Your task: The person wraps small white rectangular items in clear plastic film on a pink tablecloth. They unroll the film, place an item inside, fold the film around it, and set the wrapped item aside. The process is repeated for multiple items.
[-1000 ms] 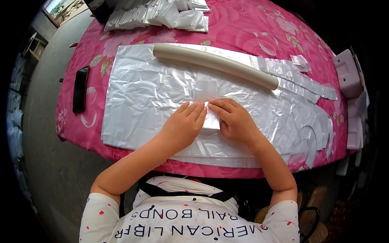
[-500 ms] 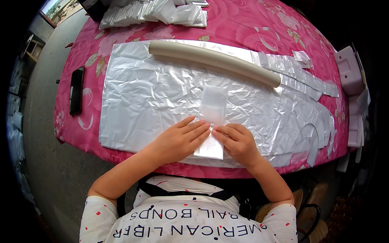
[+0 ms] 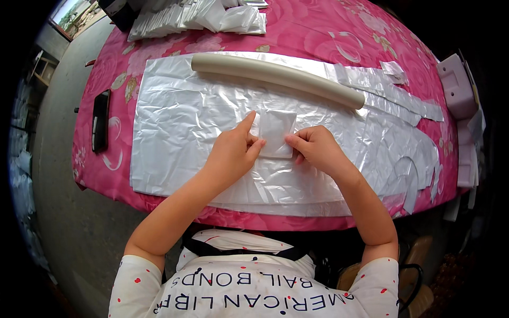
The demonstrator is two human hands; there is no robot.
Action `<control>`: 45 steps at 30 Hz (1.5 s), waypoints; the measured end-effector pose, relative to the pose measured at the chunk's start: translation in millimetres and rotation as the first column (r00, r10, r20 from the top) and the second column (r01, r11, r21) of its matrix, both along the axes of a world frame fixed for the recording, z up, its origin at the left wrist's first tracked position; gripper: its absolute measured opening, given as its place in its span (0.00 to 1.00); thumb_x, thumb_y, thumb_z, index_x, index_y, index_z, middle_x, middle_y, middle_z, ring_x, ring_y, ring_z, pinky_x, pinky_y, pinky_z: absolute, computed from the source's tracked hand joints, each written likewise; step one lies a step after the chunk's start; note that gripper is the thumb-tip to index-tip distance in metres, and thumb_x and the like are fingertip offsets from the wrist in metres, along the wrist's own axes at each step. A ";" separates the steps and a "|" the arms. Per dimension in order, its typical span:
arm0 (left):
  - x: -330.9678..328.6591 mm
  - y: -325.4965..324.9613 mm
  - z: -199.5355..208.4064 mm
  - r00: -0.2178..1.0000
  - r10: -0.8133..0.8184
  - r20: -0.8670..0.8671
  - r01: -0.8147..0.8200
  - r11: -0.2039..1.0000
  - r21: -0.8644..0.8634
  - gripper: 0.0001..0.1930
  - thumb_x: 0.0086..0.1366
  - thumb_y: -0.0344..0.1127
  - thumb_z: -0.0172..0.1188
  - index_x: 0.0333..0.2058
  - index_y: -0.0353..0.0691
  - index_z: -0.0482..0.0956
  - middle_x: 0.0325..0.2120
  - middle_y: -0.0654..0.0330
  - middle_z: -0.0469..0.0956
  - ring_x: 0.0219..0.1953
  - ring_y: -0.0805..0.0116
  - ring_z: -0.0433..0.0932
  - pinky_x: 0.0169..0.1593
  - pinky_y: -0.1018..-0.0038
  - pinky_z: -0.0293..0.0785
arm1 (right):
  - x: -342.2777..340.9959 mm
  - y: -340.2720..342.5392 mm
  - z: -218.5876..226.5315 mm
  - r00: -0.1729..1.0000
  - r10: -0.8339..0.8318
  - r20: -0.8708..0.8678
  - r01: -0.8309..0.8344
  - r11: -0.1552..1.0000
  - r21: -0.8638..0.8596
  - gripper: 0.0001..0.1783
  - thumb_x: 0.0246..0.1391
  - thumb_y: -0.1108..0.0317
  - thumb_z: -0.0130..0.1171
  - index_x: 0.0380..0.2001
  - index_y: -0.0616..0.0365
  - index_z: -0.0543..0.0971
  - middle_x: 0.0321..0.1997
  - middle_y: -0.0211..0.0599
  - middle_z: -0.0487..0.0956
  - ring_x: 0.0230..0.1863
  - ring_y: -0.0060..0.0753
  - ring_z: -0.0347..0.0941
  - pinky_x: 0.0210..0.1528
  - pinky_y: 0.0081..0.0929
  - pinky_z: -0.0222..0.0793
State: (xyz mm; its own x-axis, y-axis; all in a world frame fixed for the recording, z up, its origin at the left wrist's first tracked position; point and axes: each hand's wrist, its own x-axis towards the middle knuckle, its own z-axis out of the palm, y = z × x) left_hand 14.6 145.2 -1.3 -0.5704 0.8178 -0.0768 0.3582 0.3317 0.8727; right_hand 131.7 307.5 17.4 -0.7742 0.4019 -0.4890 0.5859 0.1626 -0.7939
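A folded clear plastic bag (image 3: 278, 127), now a small near-square, lies on a stack of large silvery-white plastic sheets (image 3: 169, 132). At its right edge, my right hand (image 3: 316, 148) pinches the bag between thumb and fingers. Beside the left edge is my left hand (image 3: 233, 151), with the index finger stretched away from me and the thumb apart from it, its tip at the bag's lower left side. The other left fingers are curled and partly hidden. Beyond the bag, a long beige tube (image 3: 278, 77) rests across the sheets.
A pink flowered cloth (image 3: 313, 26) covers the table. On the left lies a black phone (image 3: 101, 121). Many folded plastic bags (image 3: 180, 18) stand in a row at the far left, next to a dark container (image 3: 117, 13). Pale pink plastic bins (image 3: 457, 90) stand along the right edge.
The long plastic strip has been folded over into a shorter piece. Both hands moved away from me; the right now pinches the edge, and the left, flat before, points its index finger.
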 end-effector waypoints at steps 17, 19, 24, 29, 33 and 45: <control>30.4 22.1 -34.4 0.740 -0.211 -0.639 0.163 0.978 -0.134 0.52 0.53 0.60 0.55 0.62 0.25 0.42 0.64 0.41 0.41 0.68 0.50 0.39 0.67 0.59 0.35 | -12.0 9.1 -0.6 0.994 0.035 0.103 -0.032 0.999 -0.033 0.15 0.49 0.61 0.58 0.19 0.64 0.78 0.17 0.35 0.76 0.17 0.23 0.74 0.17 0.21 0.63; 30.4 21.6 -34.5 0.740 -0.227 -0.633 0.169 0.974 -0.152 0.53 0.53 0.62 0.54 0.62 0.25 0.41 0.64 0.41 0.40 0.68 0.50 0.38 0.67 0.59 0.34 | -4.6 0.0 2.1 0.996 0.060 0.061 -0.067 0.990 0.123 0.15 0.47 0.60 0.62 0.21 0.63 0.77 0.17 0.34 0.76 0.20 0.25 0.74 0.19 0.22 0.65; 29.6 15.0 -29.8 0.754 -0.185 -0.631 0.156 0.983 -0.102 0.53 0.55 0.59 0.54 0.62 0.23 0.38 0.64 0.38 0.39 0.67 0.47 0.37 0.67 0.58 0.34 | 10.1 -16.8 22.1 0.958 0.187 0.217 -0.286 0.663 0.692 0.18 0.39 0.65 0.65 0.35 0.61 0.76 0.31 0.37 0.76 0.35 0.42 0.74 0.41 0.38 0.69; 24.2 -25.1 -16.2 0.978 -0.017 -0.208 0.071 0.964 0.256 0.38 0.60 0.33 0.55 0.62 0.28 0.42 0.61 0.41 0.51 0.65 0.49 0.49 0.65 0.62 0.48 | -3.6 -11.3 7.8 0.824 0.557 -0.102 -0.135 0.368 0.920 0.28 0.43 0.62 0.63 0.48 0.61 0.71 0.52 0.45 0.70 0.57 0.46 0.63 0.60 0.41 0.56; 26.2 -101.2 -6.3 0.846 -0.037 0.531 -0.076 0.979 0.189 0.18 0.66 0.24 0.45 0.55 0.30 0.66 0.48 0.52 0.74 0.51 0.64 0.73 0.51 0.75 0.71 | -22.1 -3.3 -18.8 0.761 0.644 -0.072 -0.281 0.428 0.859 0.43 0.48 0.54 0.59 0.61 0.64 0.55 0.64 0.52 0.58 0.67 0.48 0.50 0.67 0.42 0.43; 70.1 -180.7 -13.0 0.464 0.305 0.832 -0.208 0.950 -0.233 0.12 0.64 0.28 0.51 0.44 0.28 0.75 0.38 0.53 0.79 0.39 0.70 0.79 0.42 0.79 0.74 | 20.6 -113.9 -16.1 0.737 0.628 -0.250 -0.530 0.766 0.363 0.58 0.51 0.37 0.49 0.64 0.70 0.33 0.69 0.58 0.38 0.71 0.52 0.29 0.69 0.44 0.23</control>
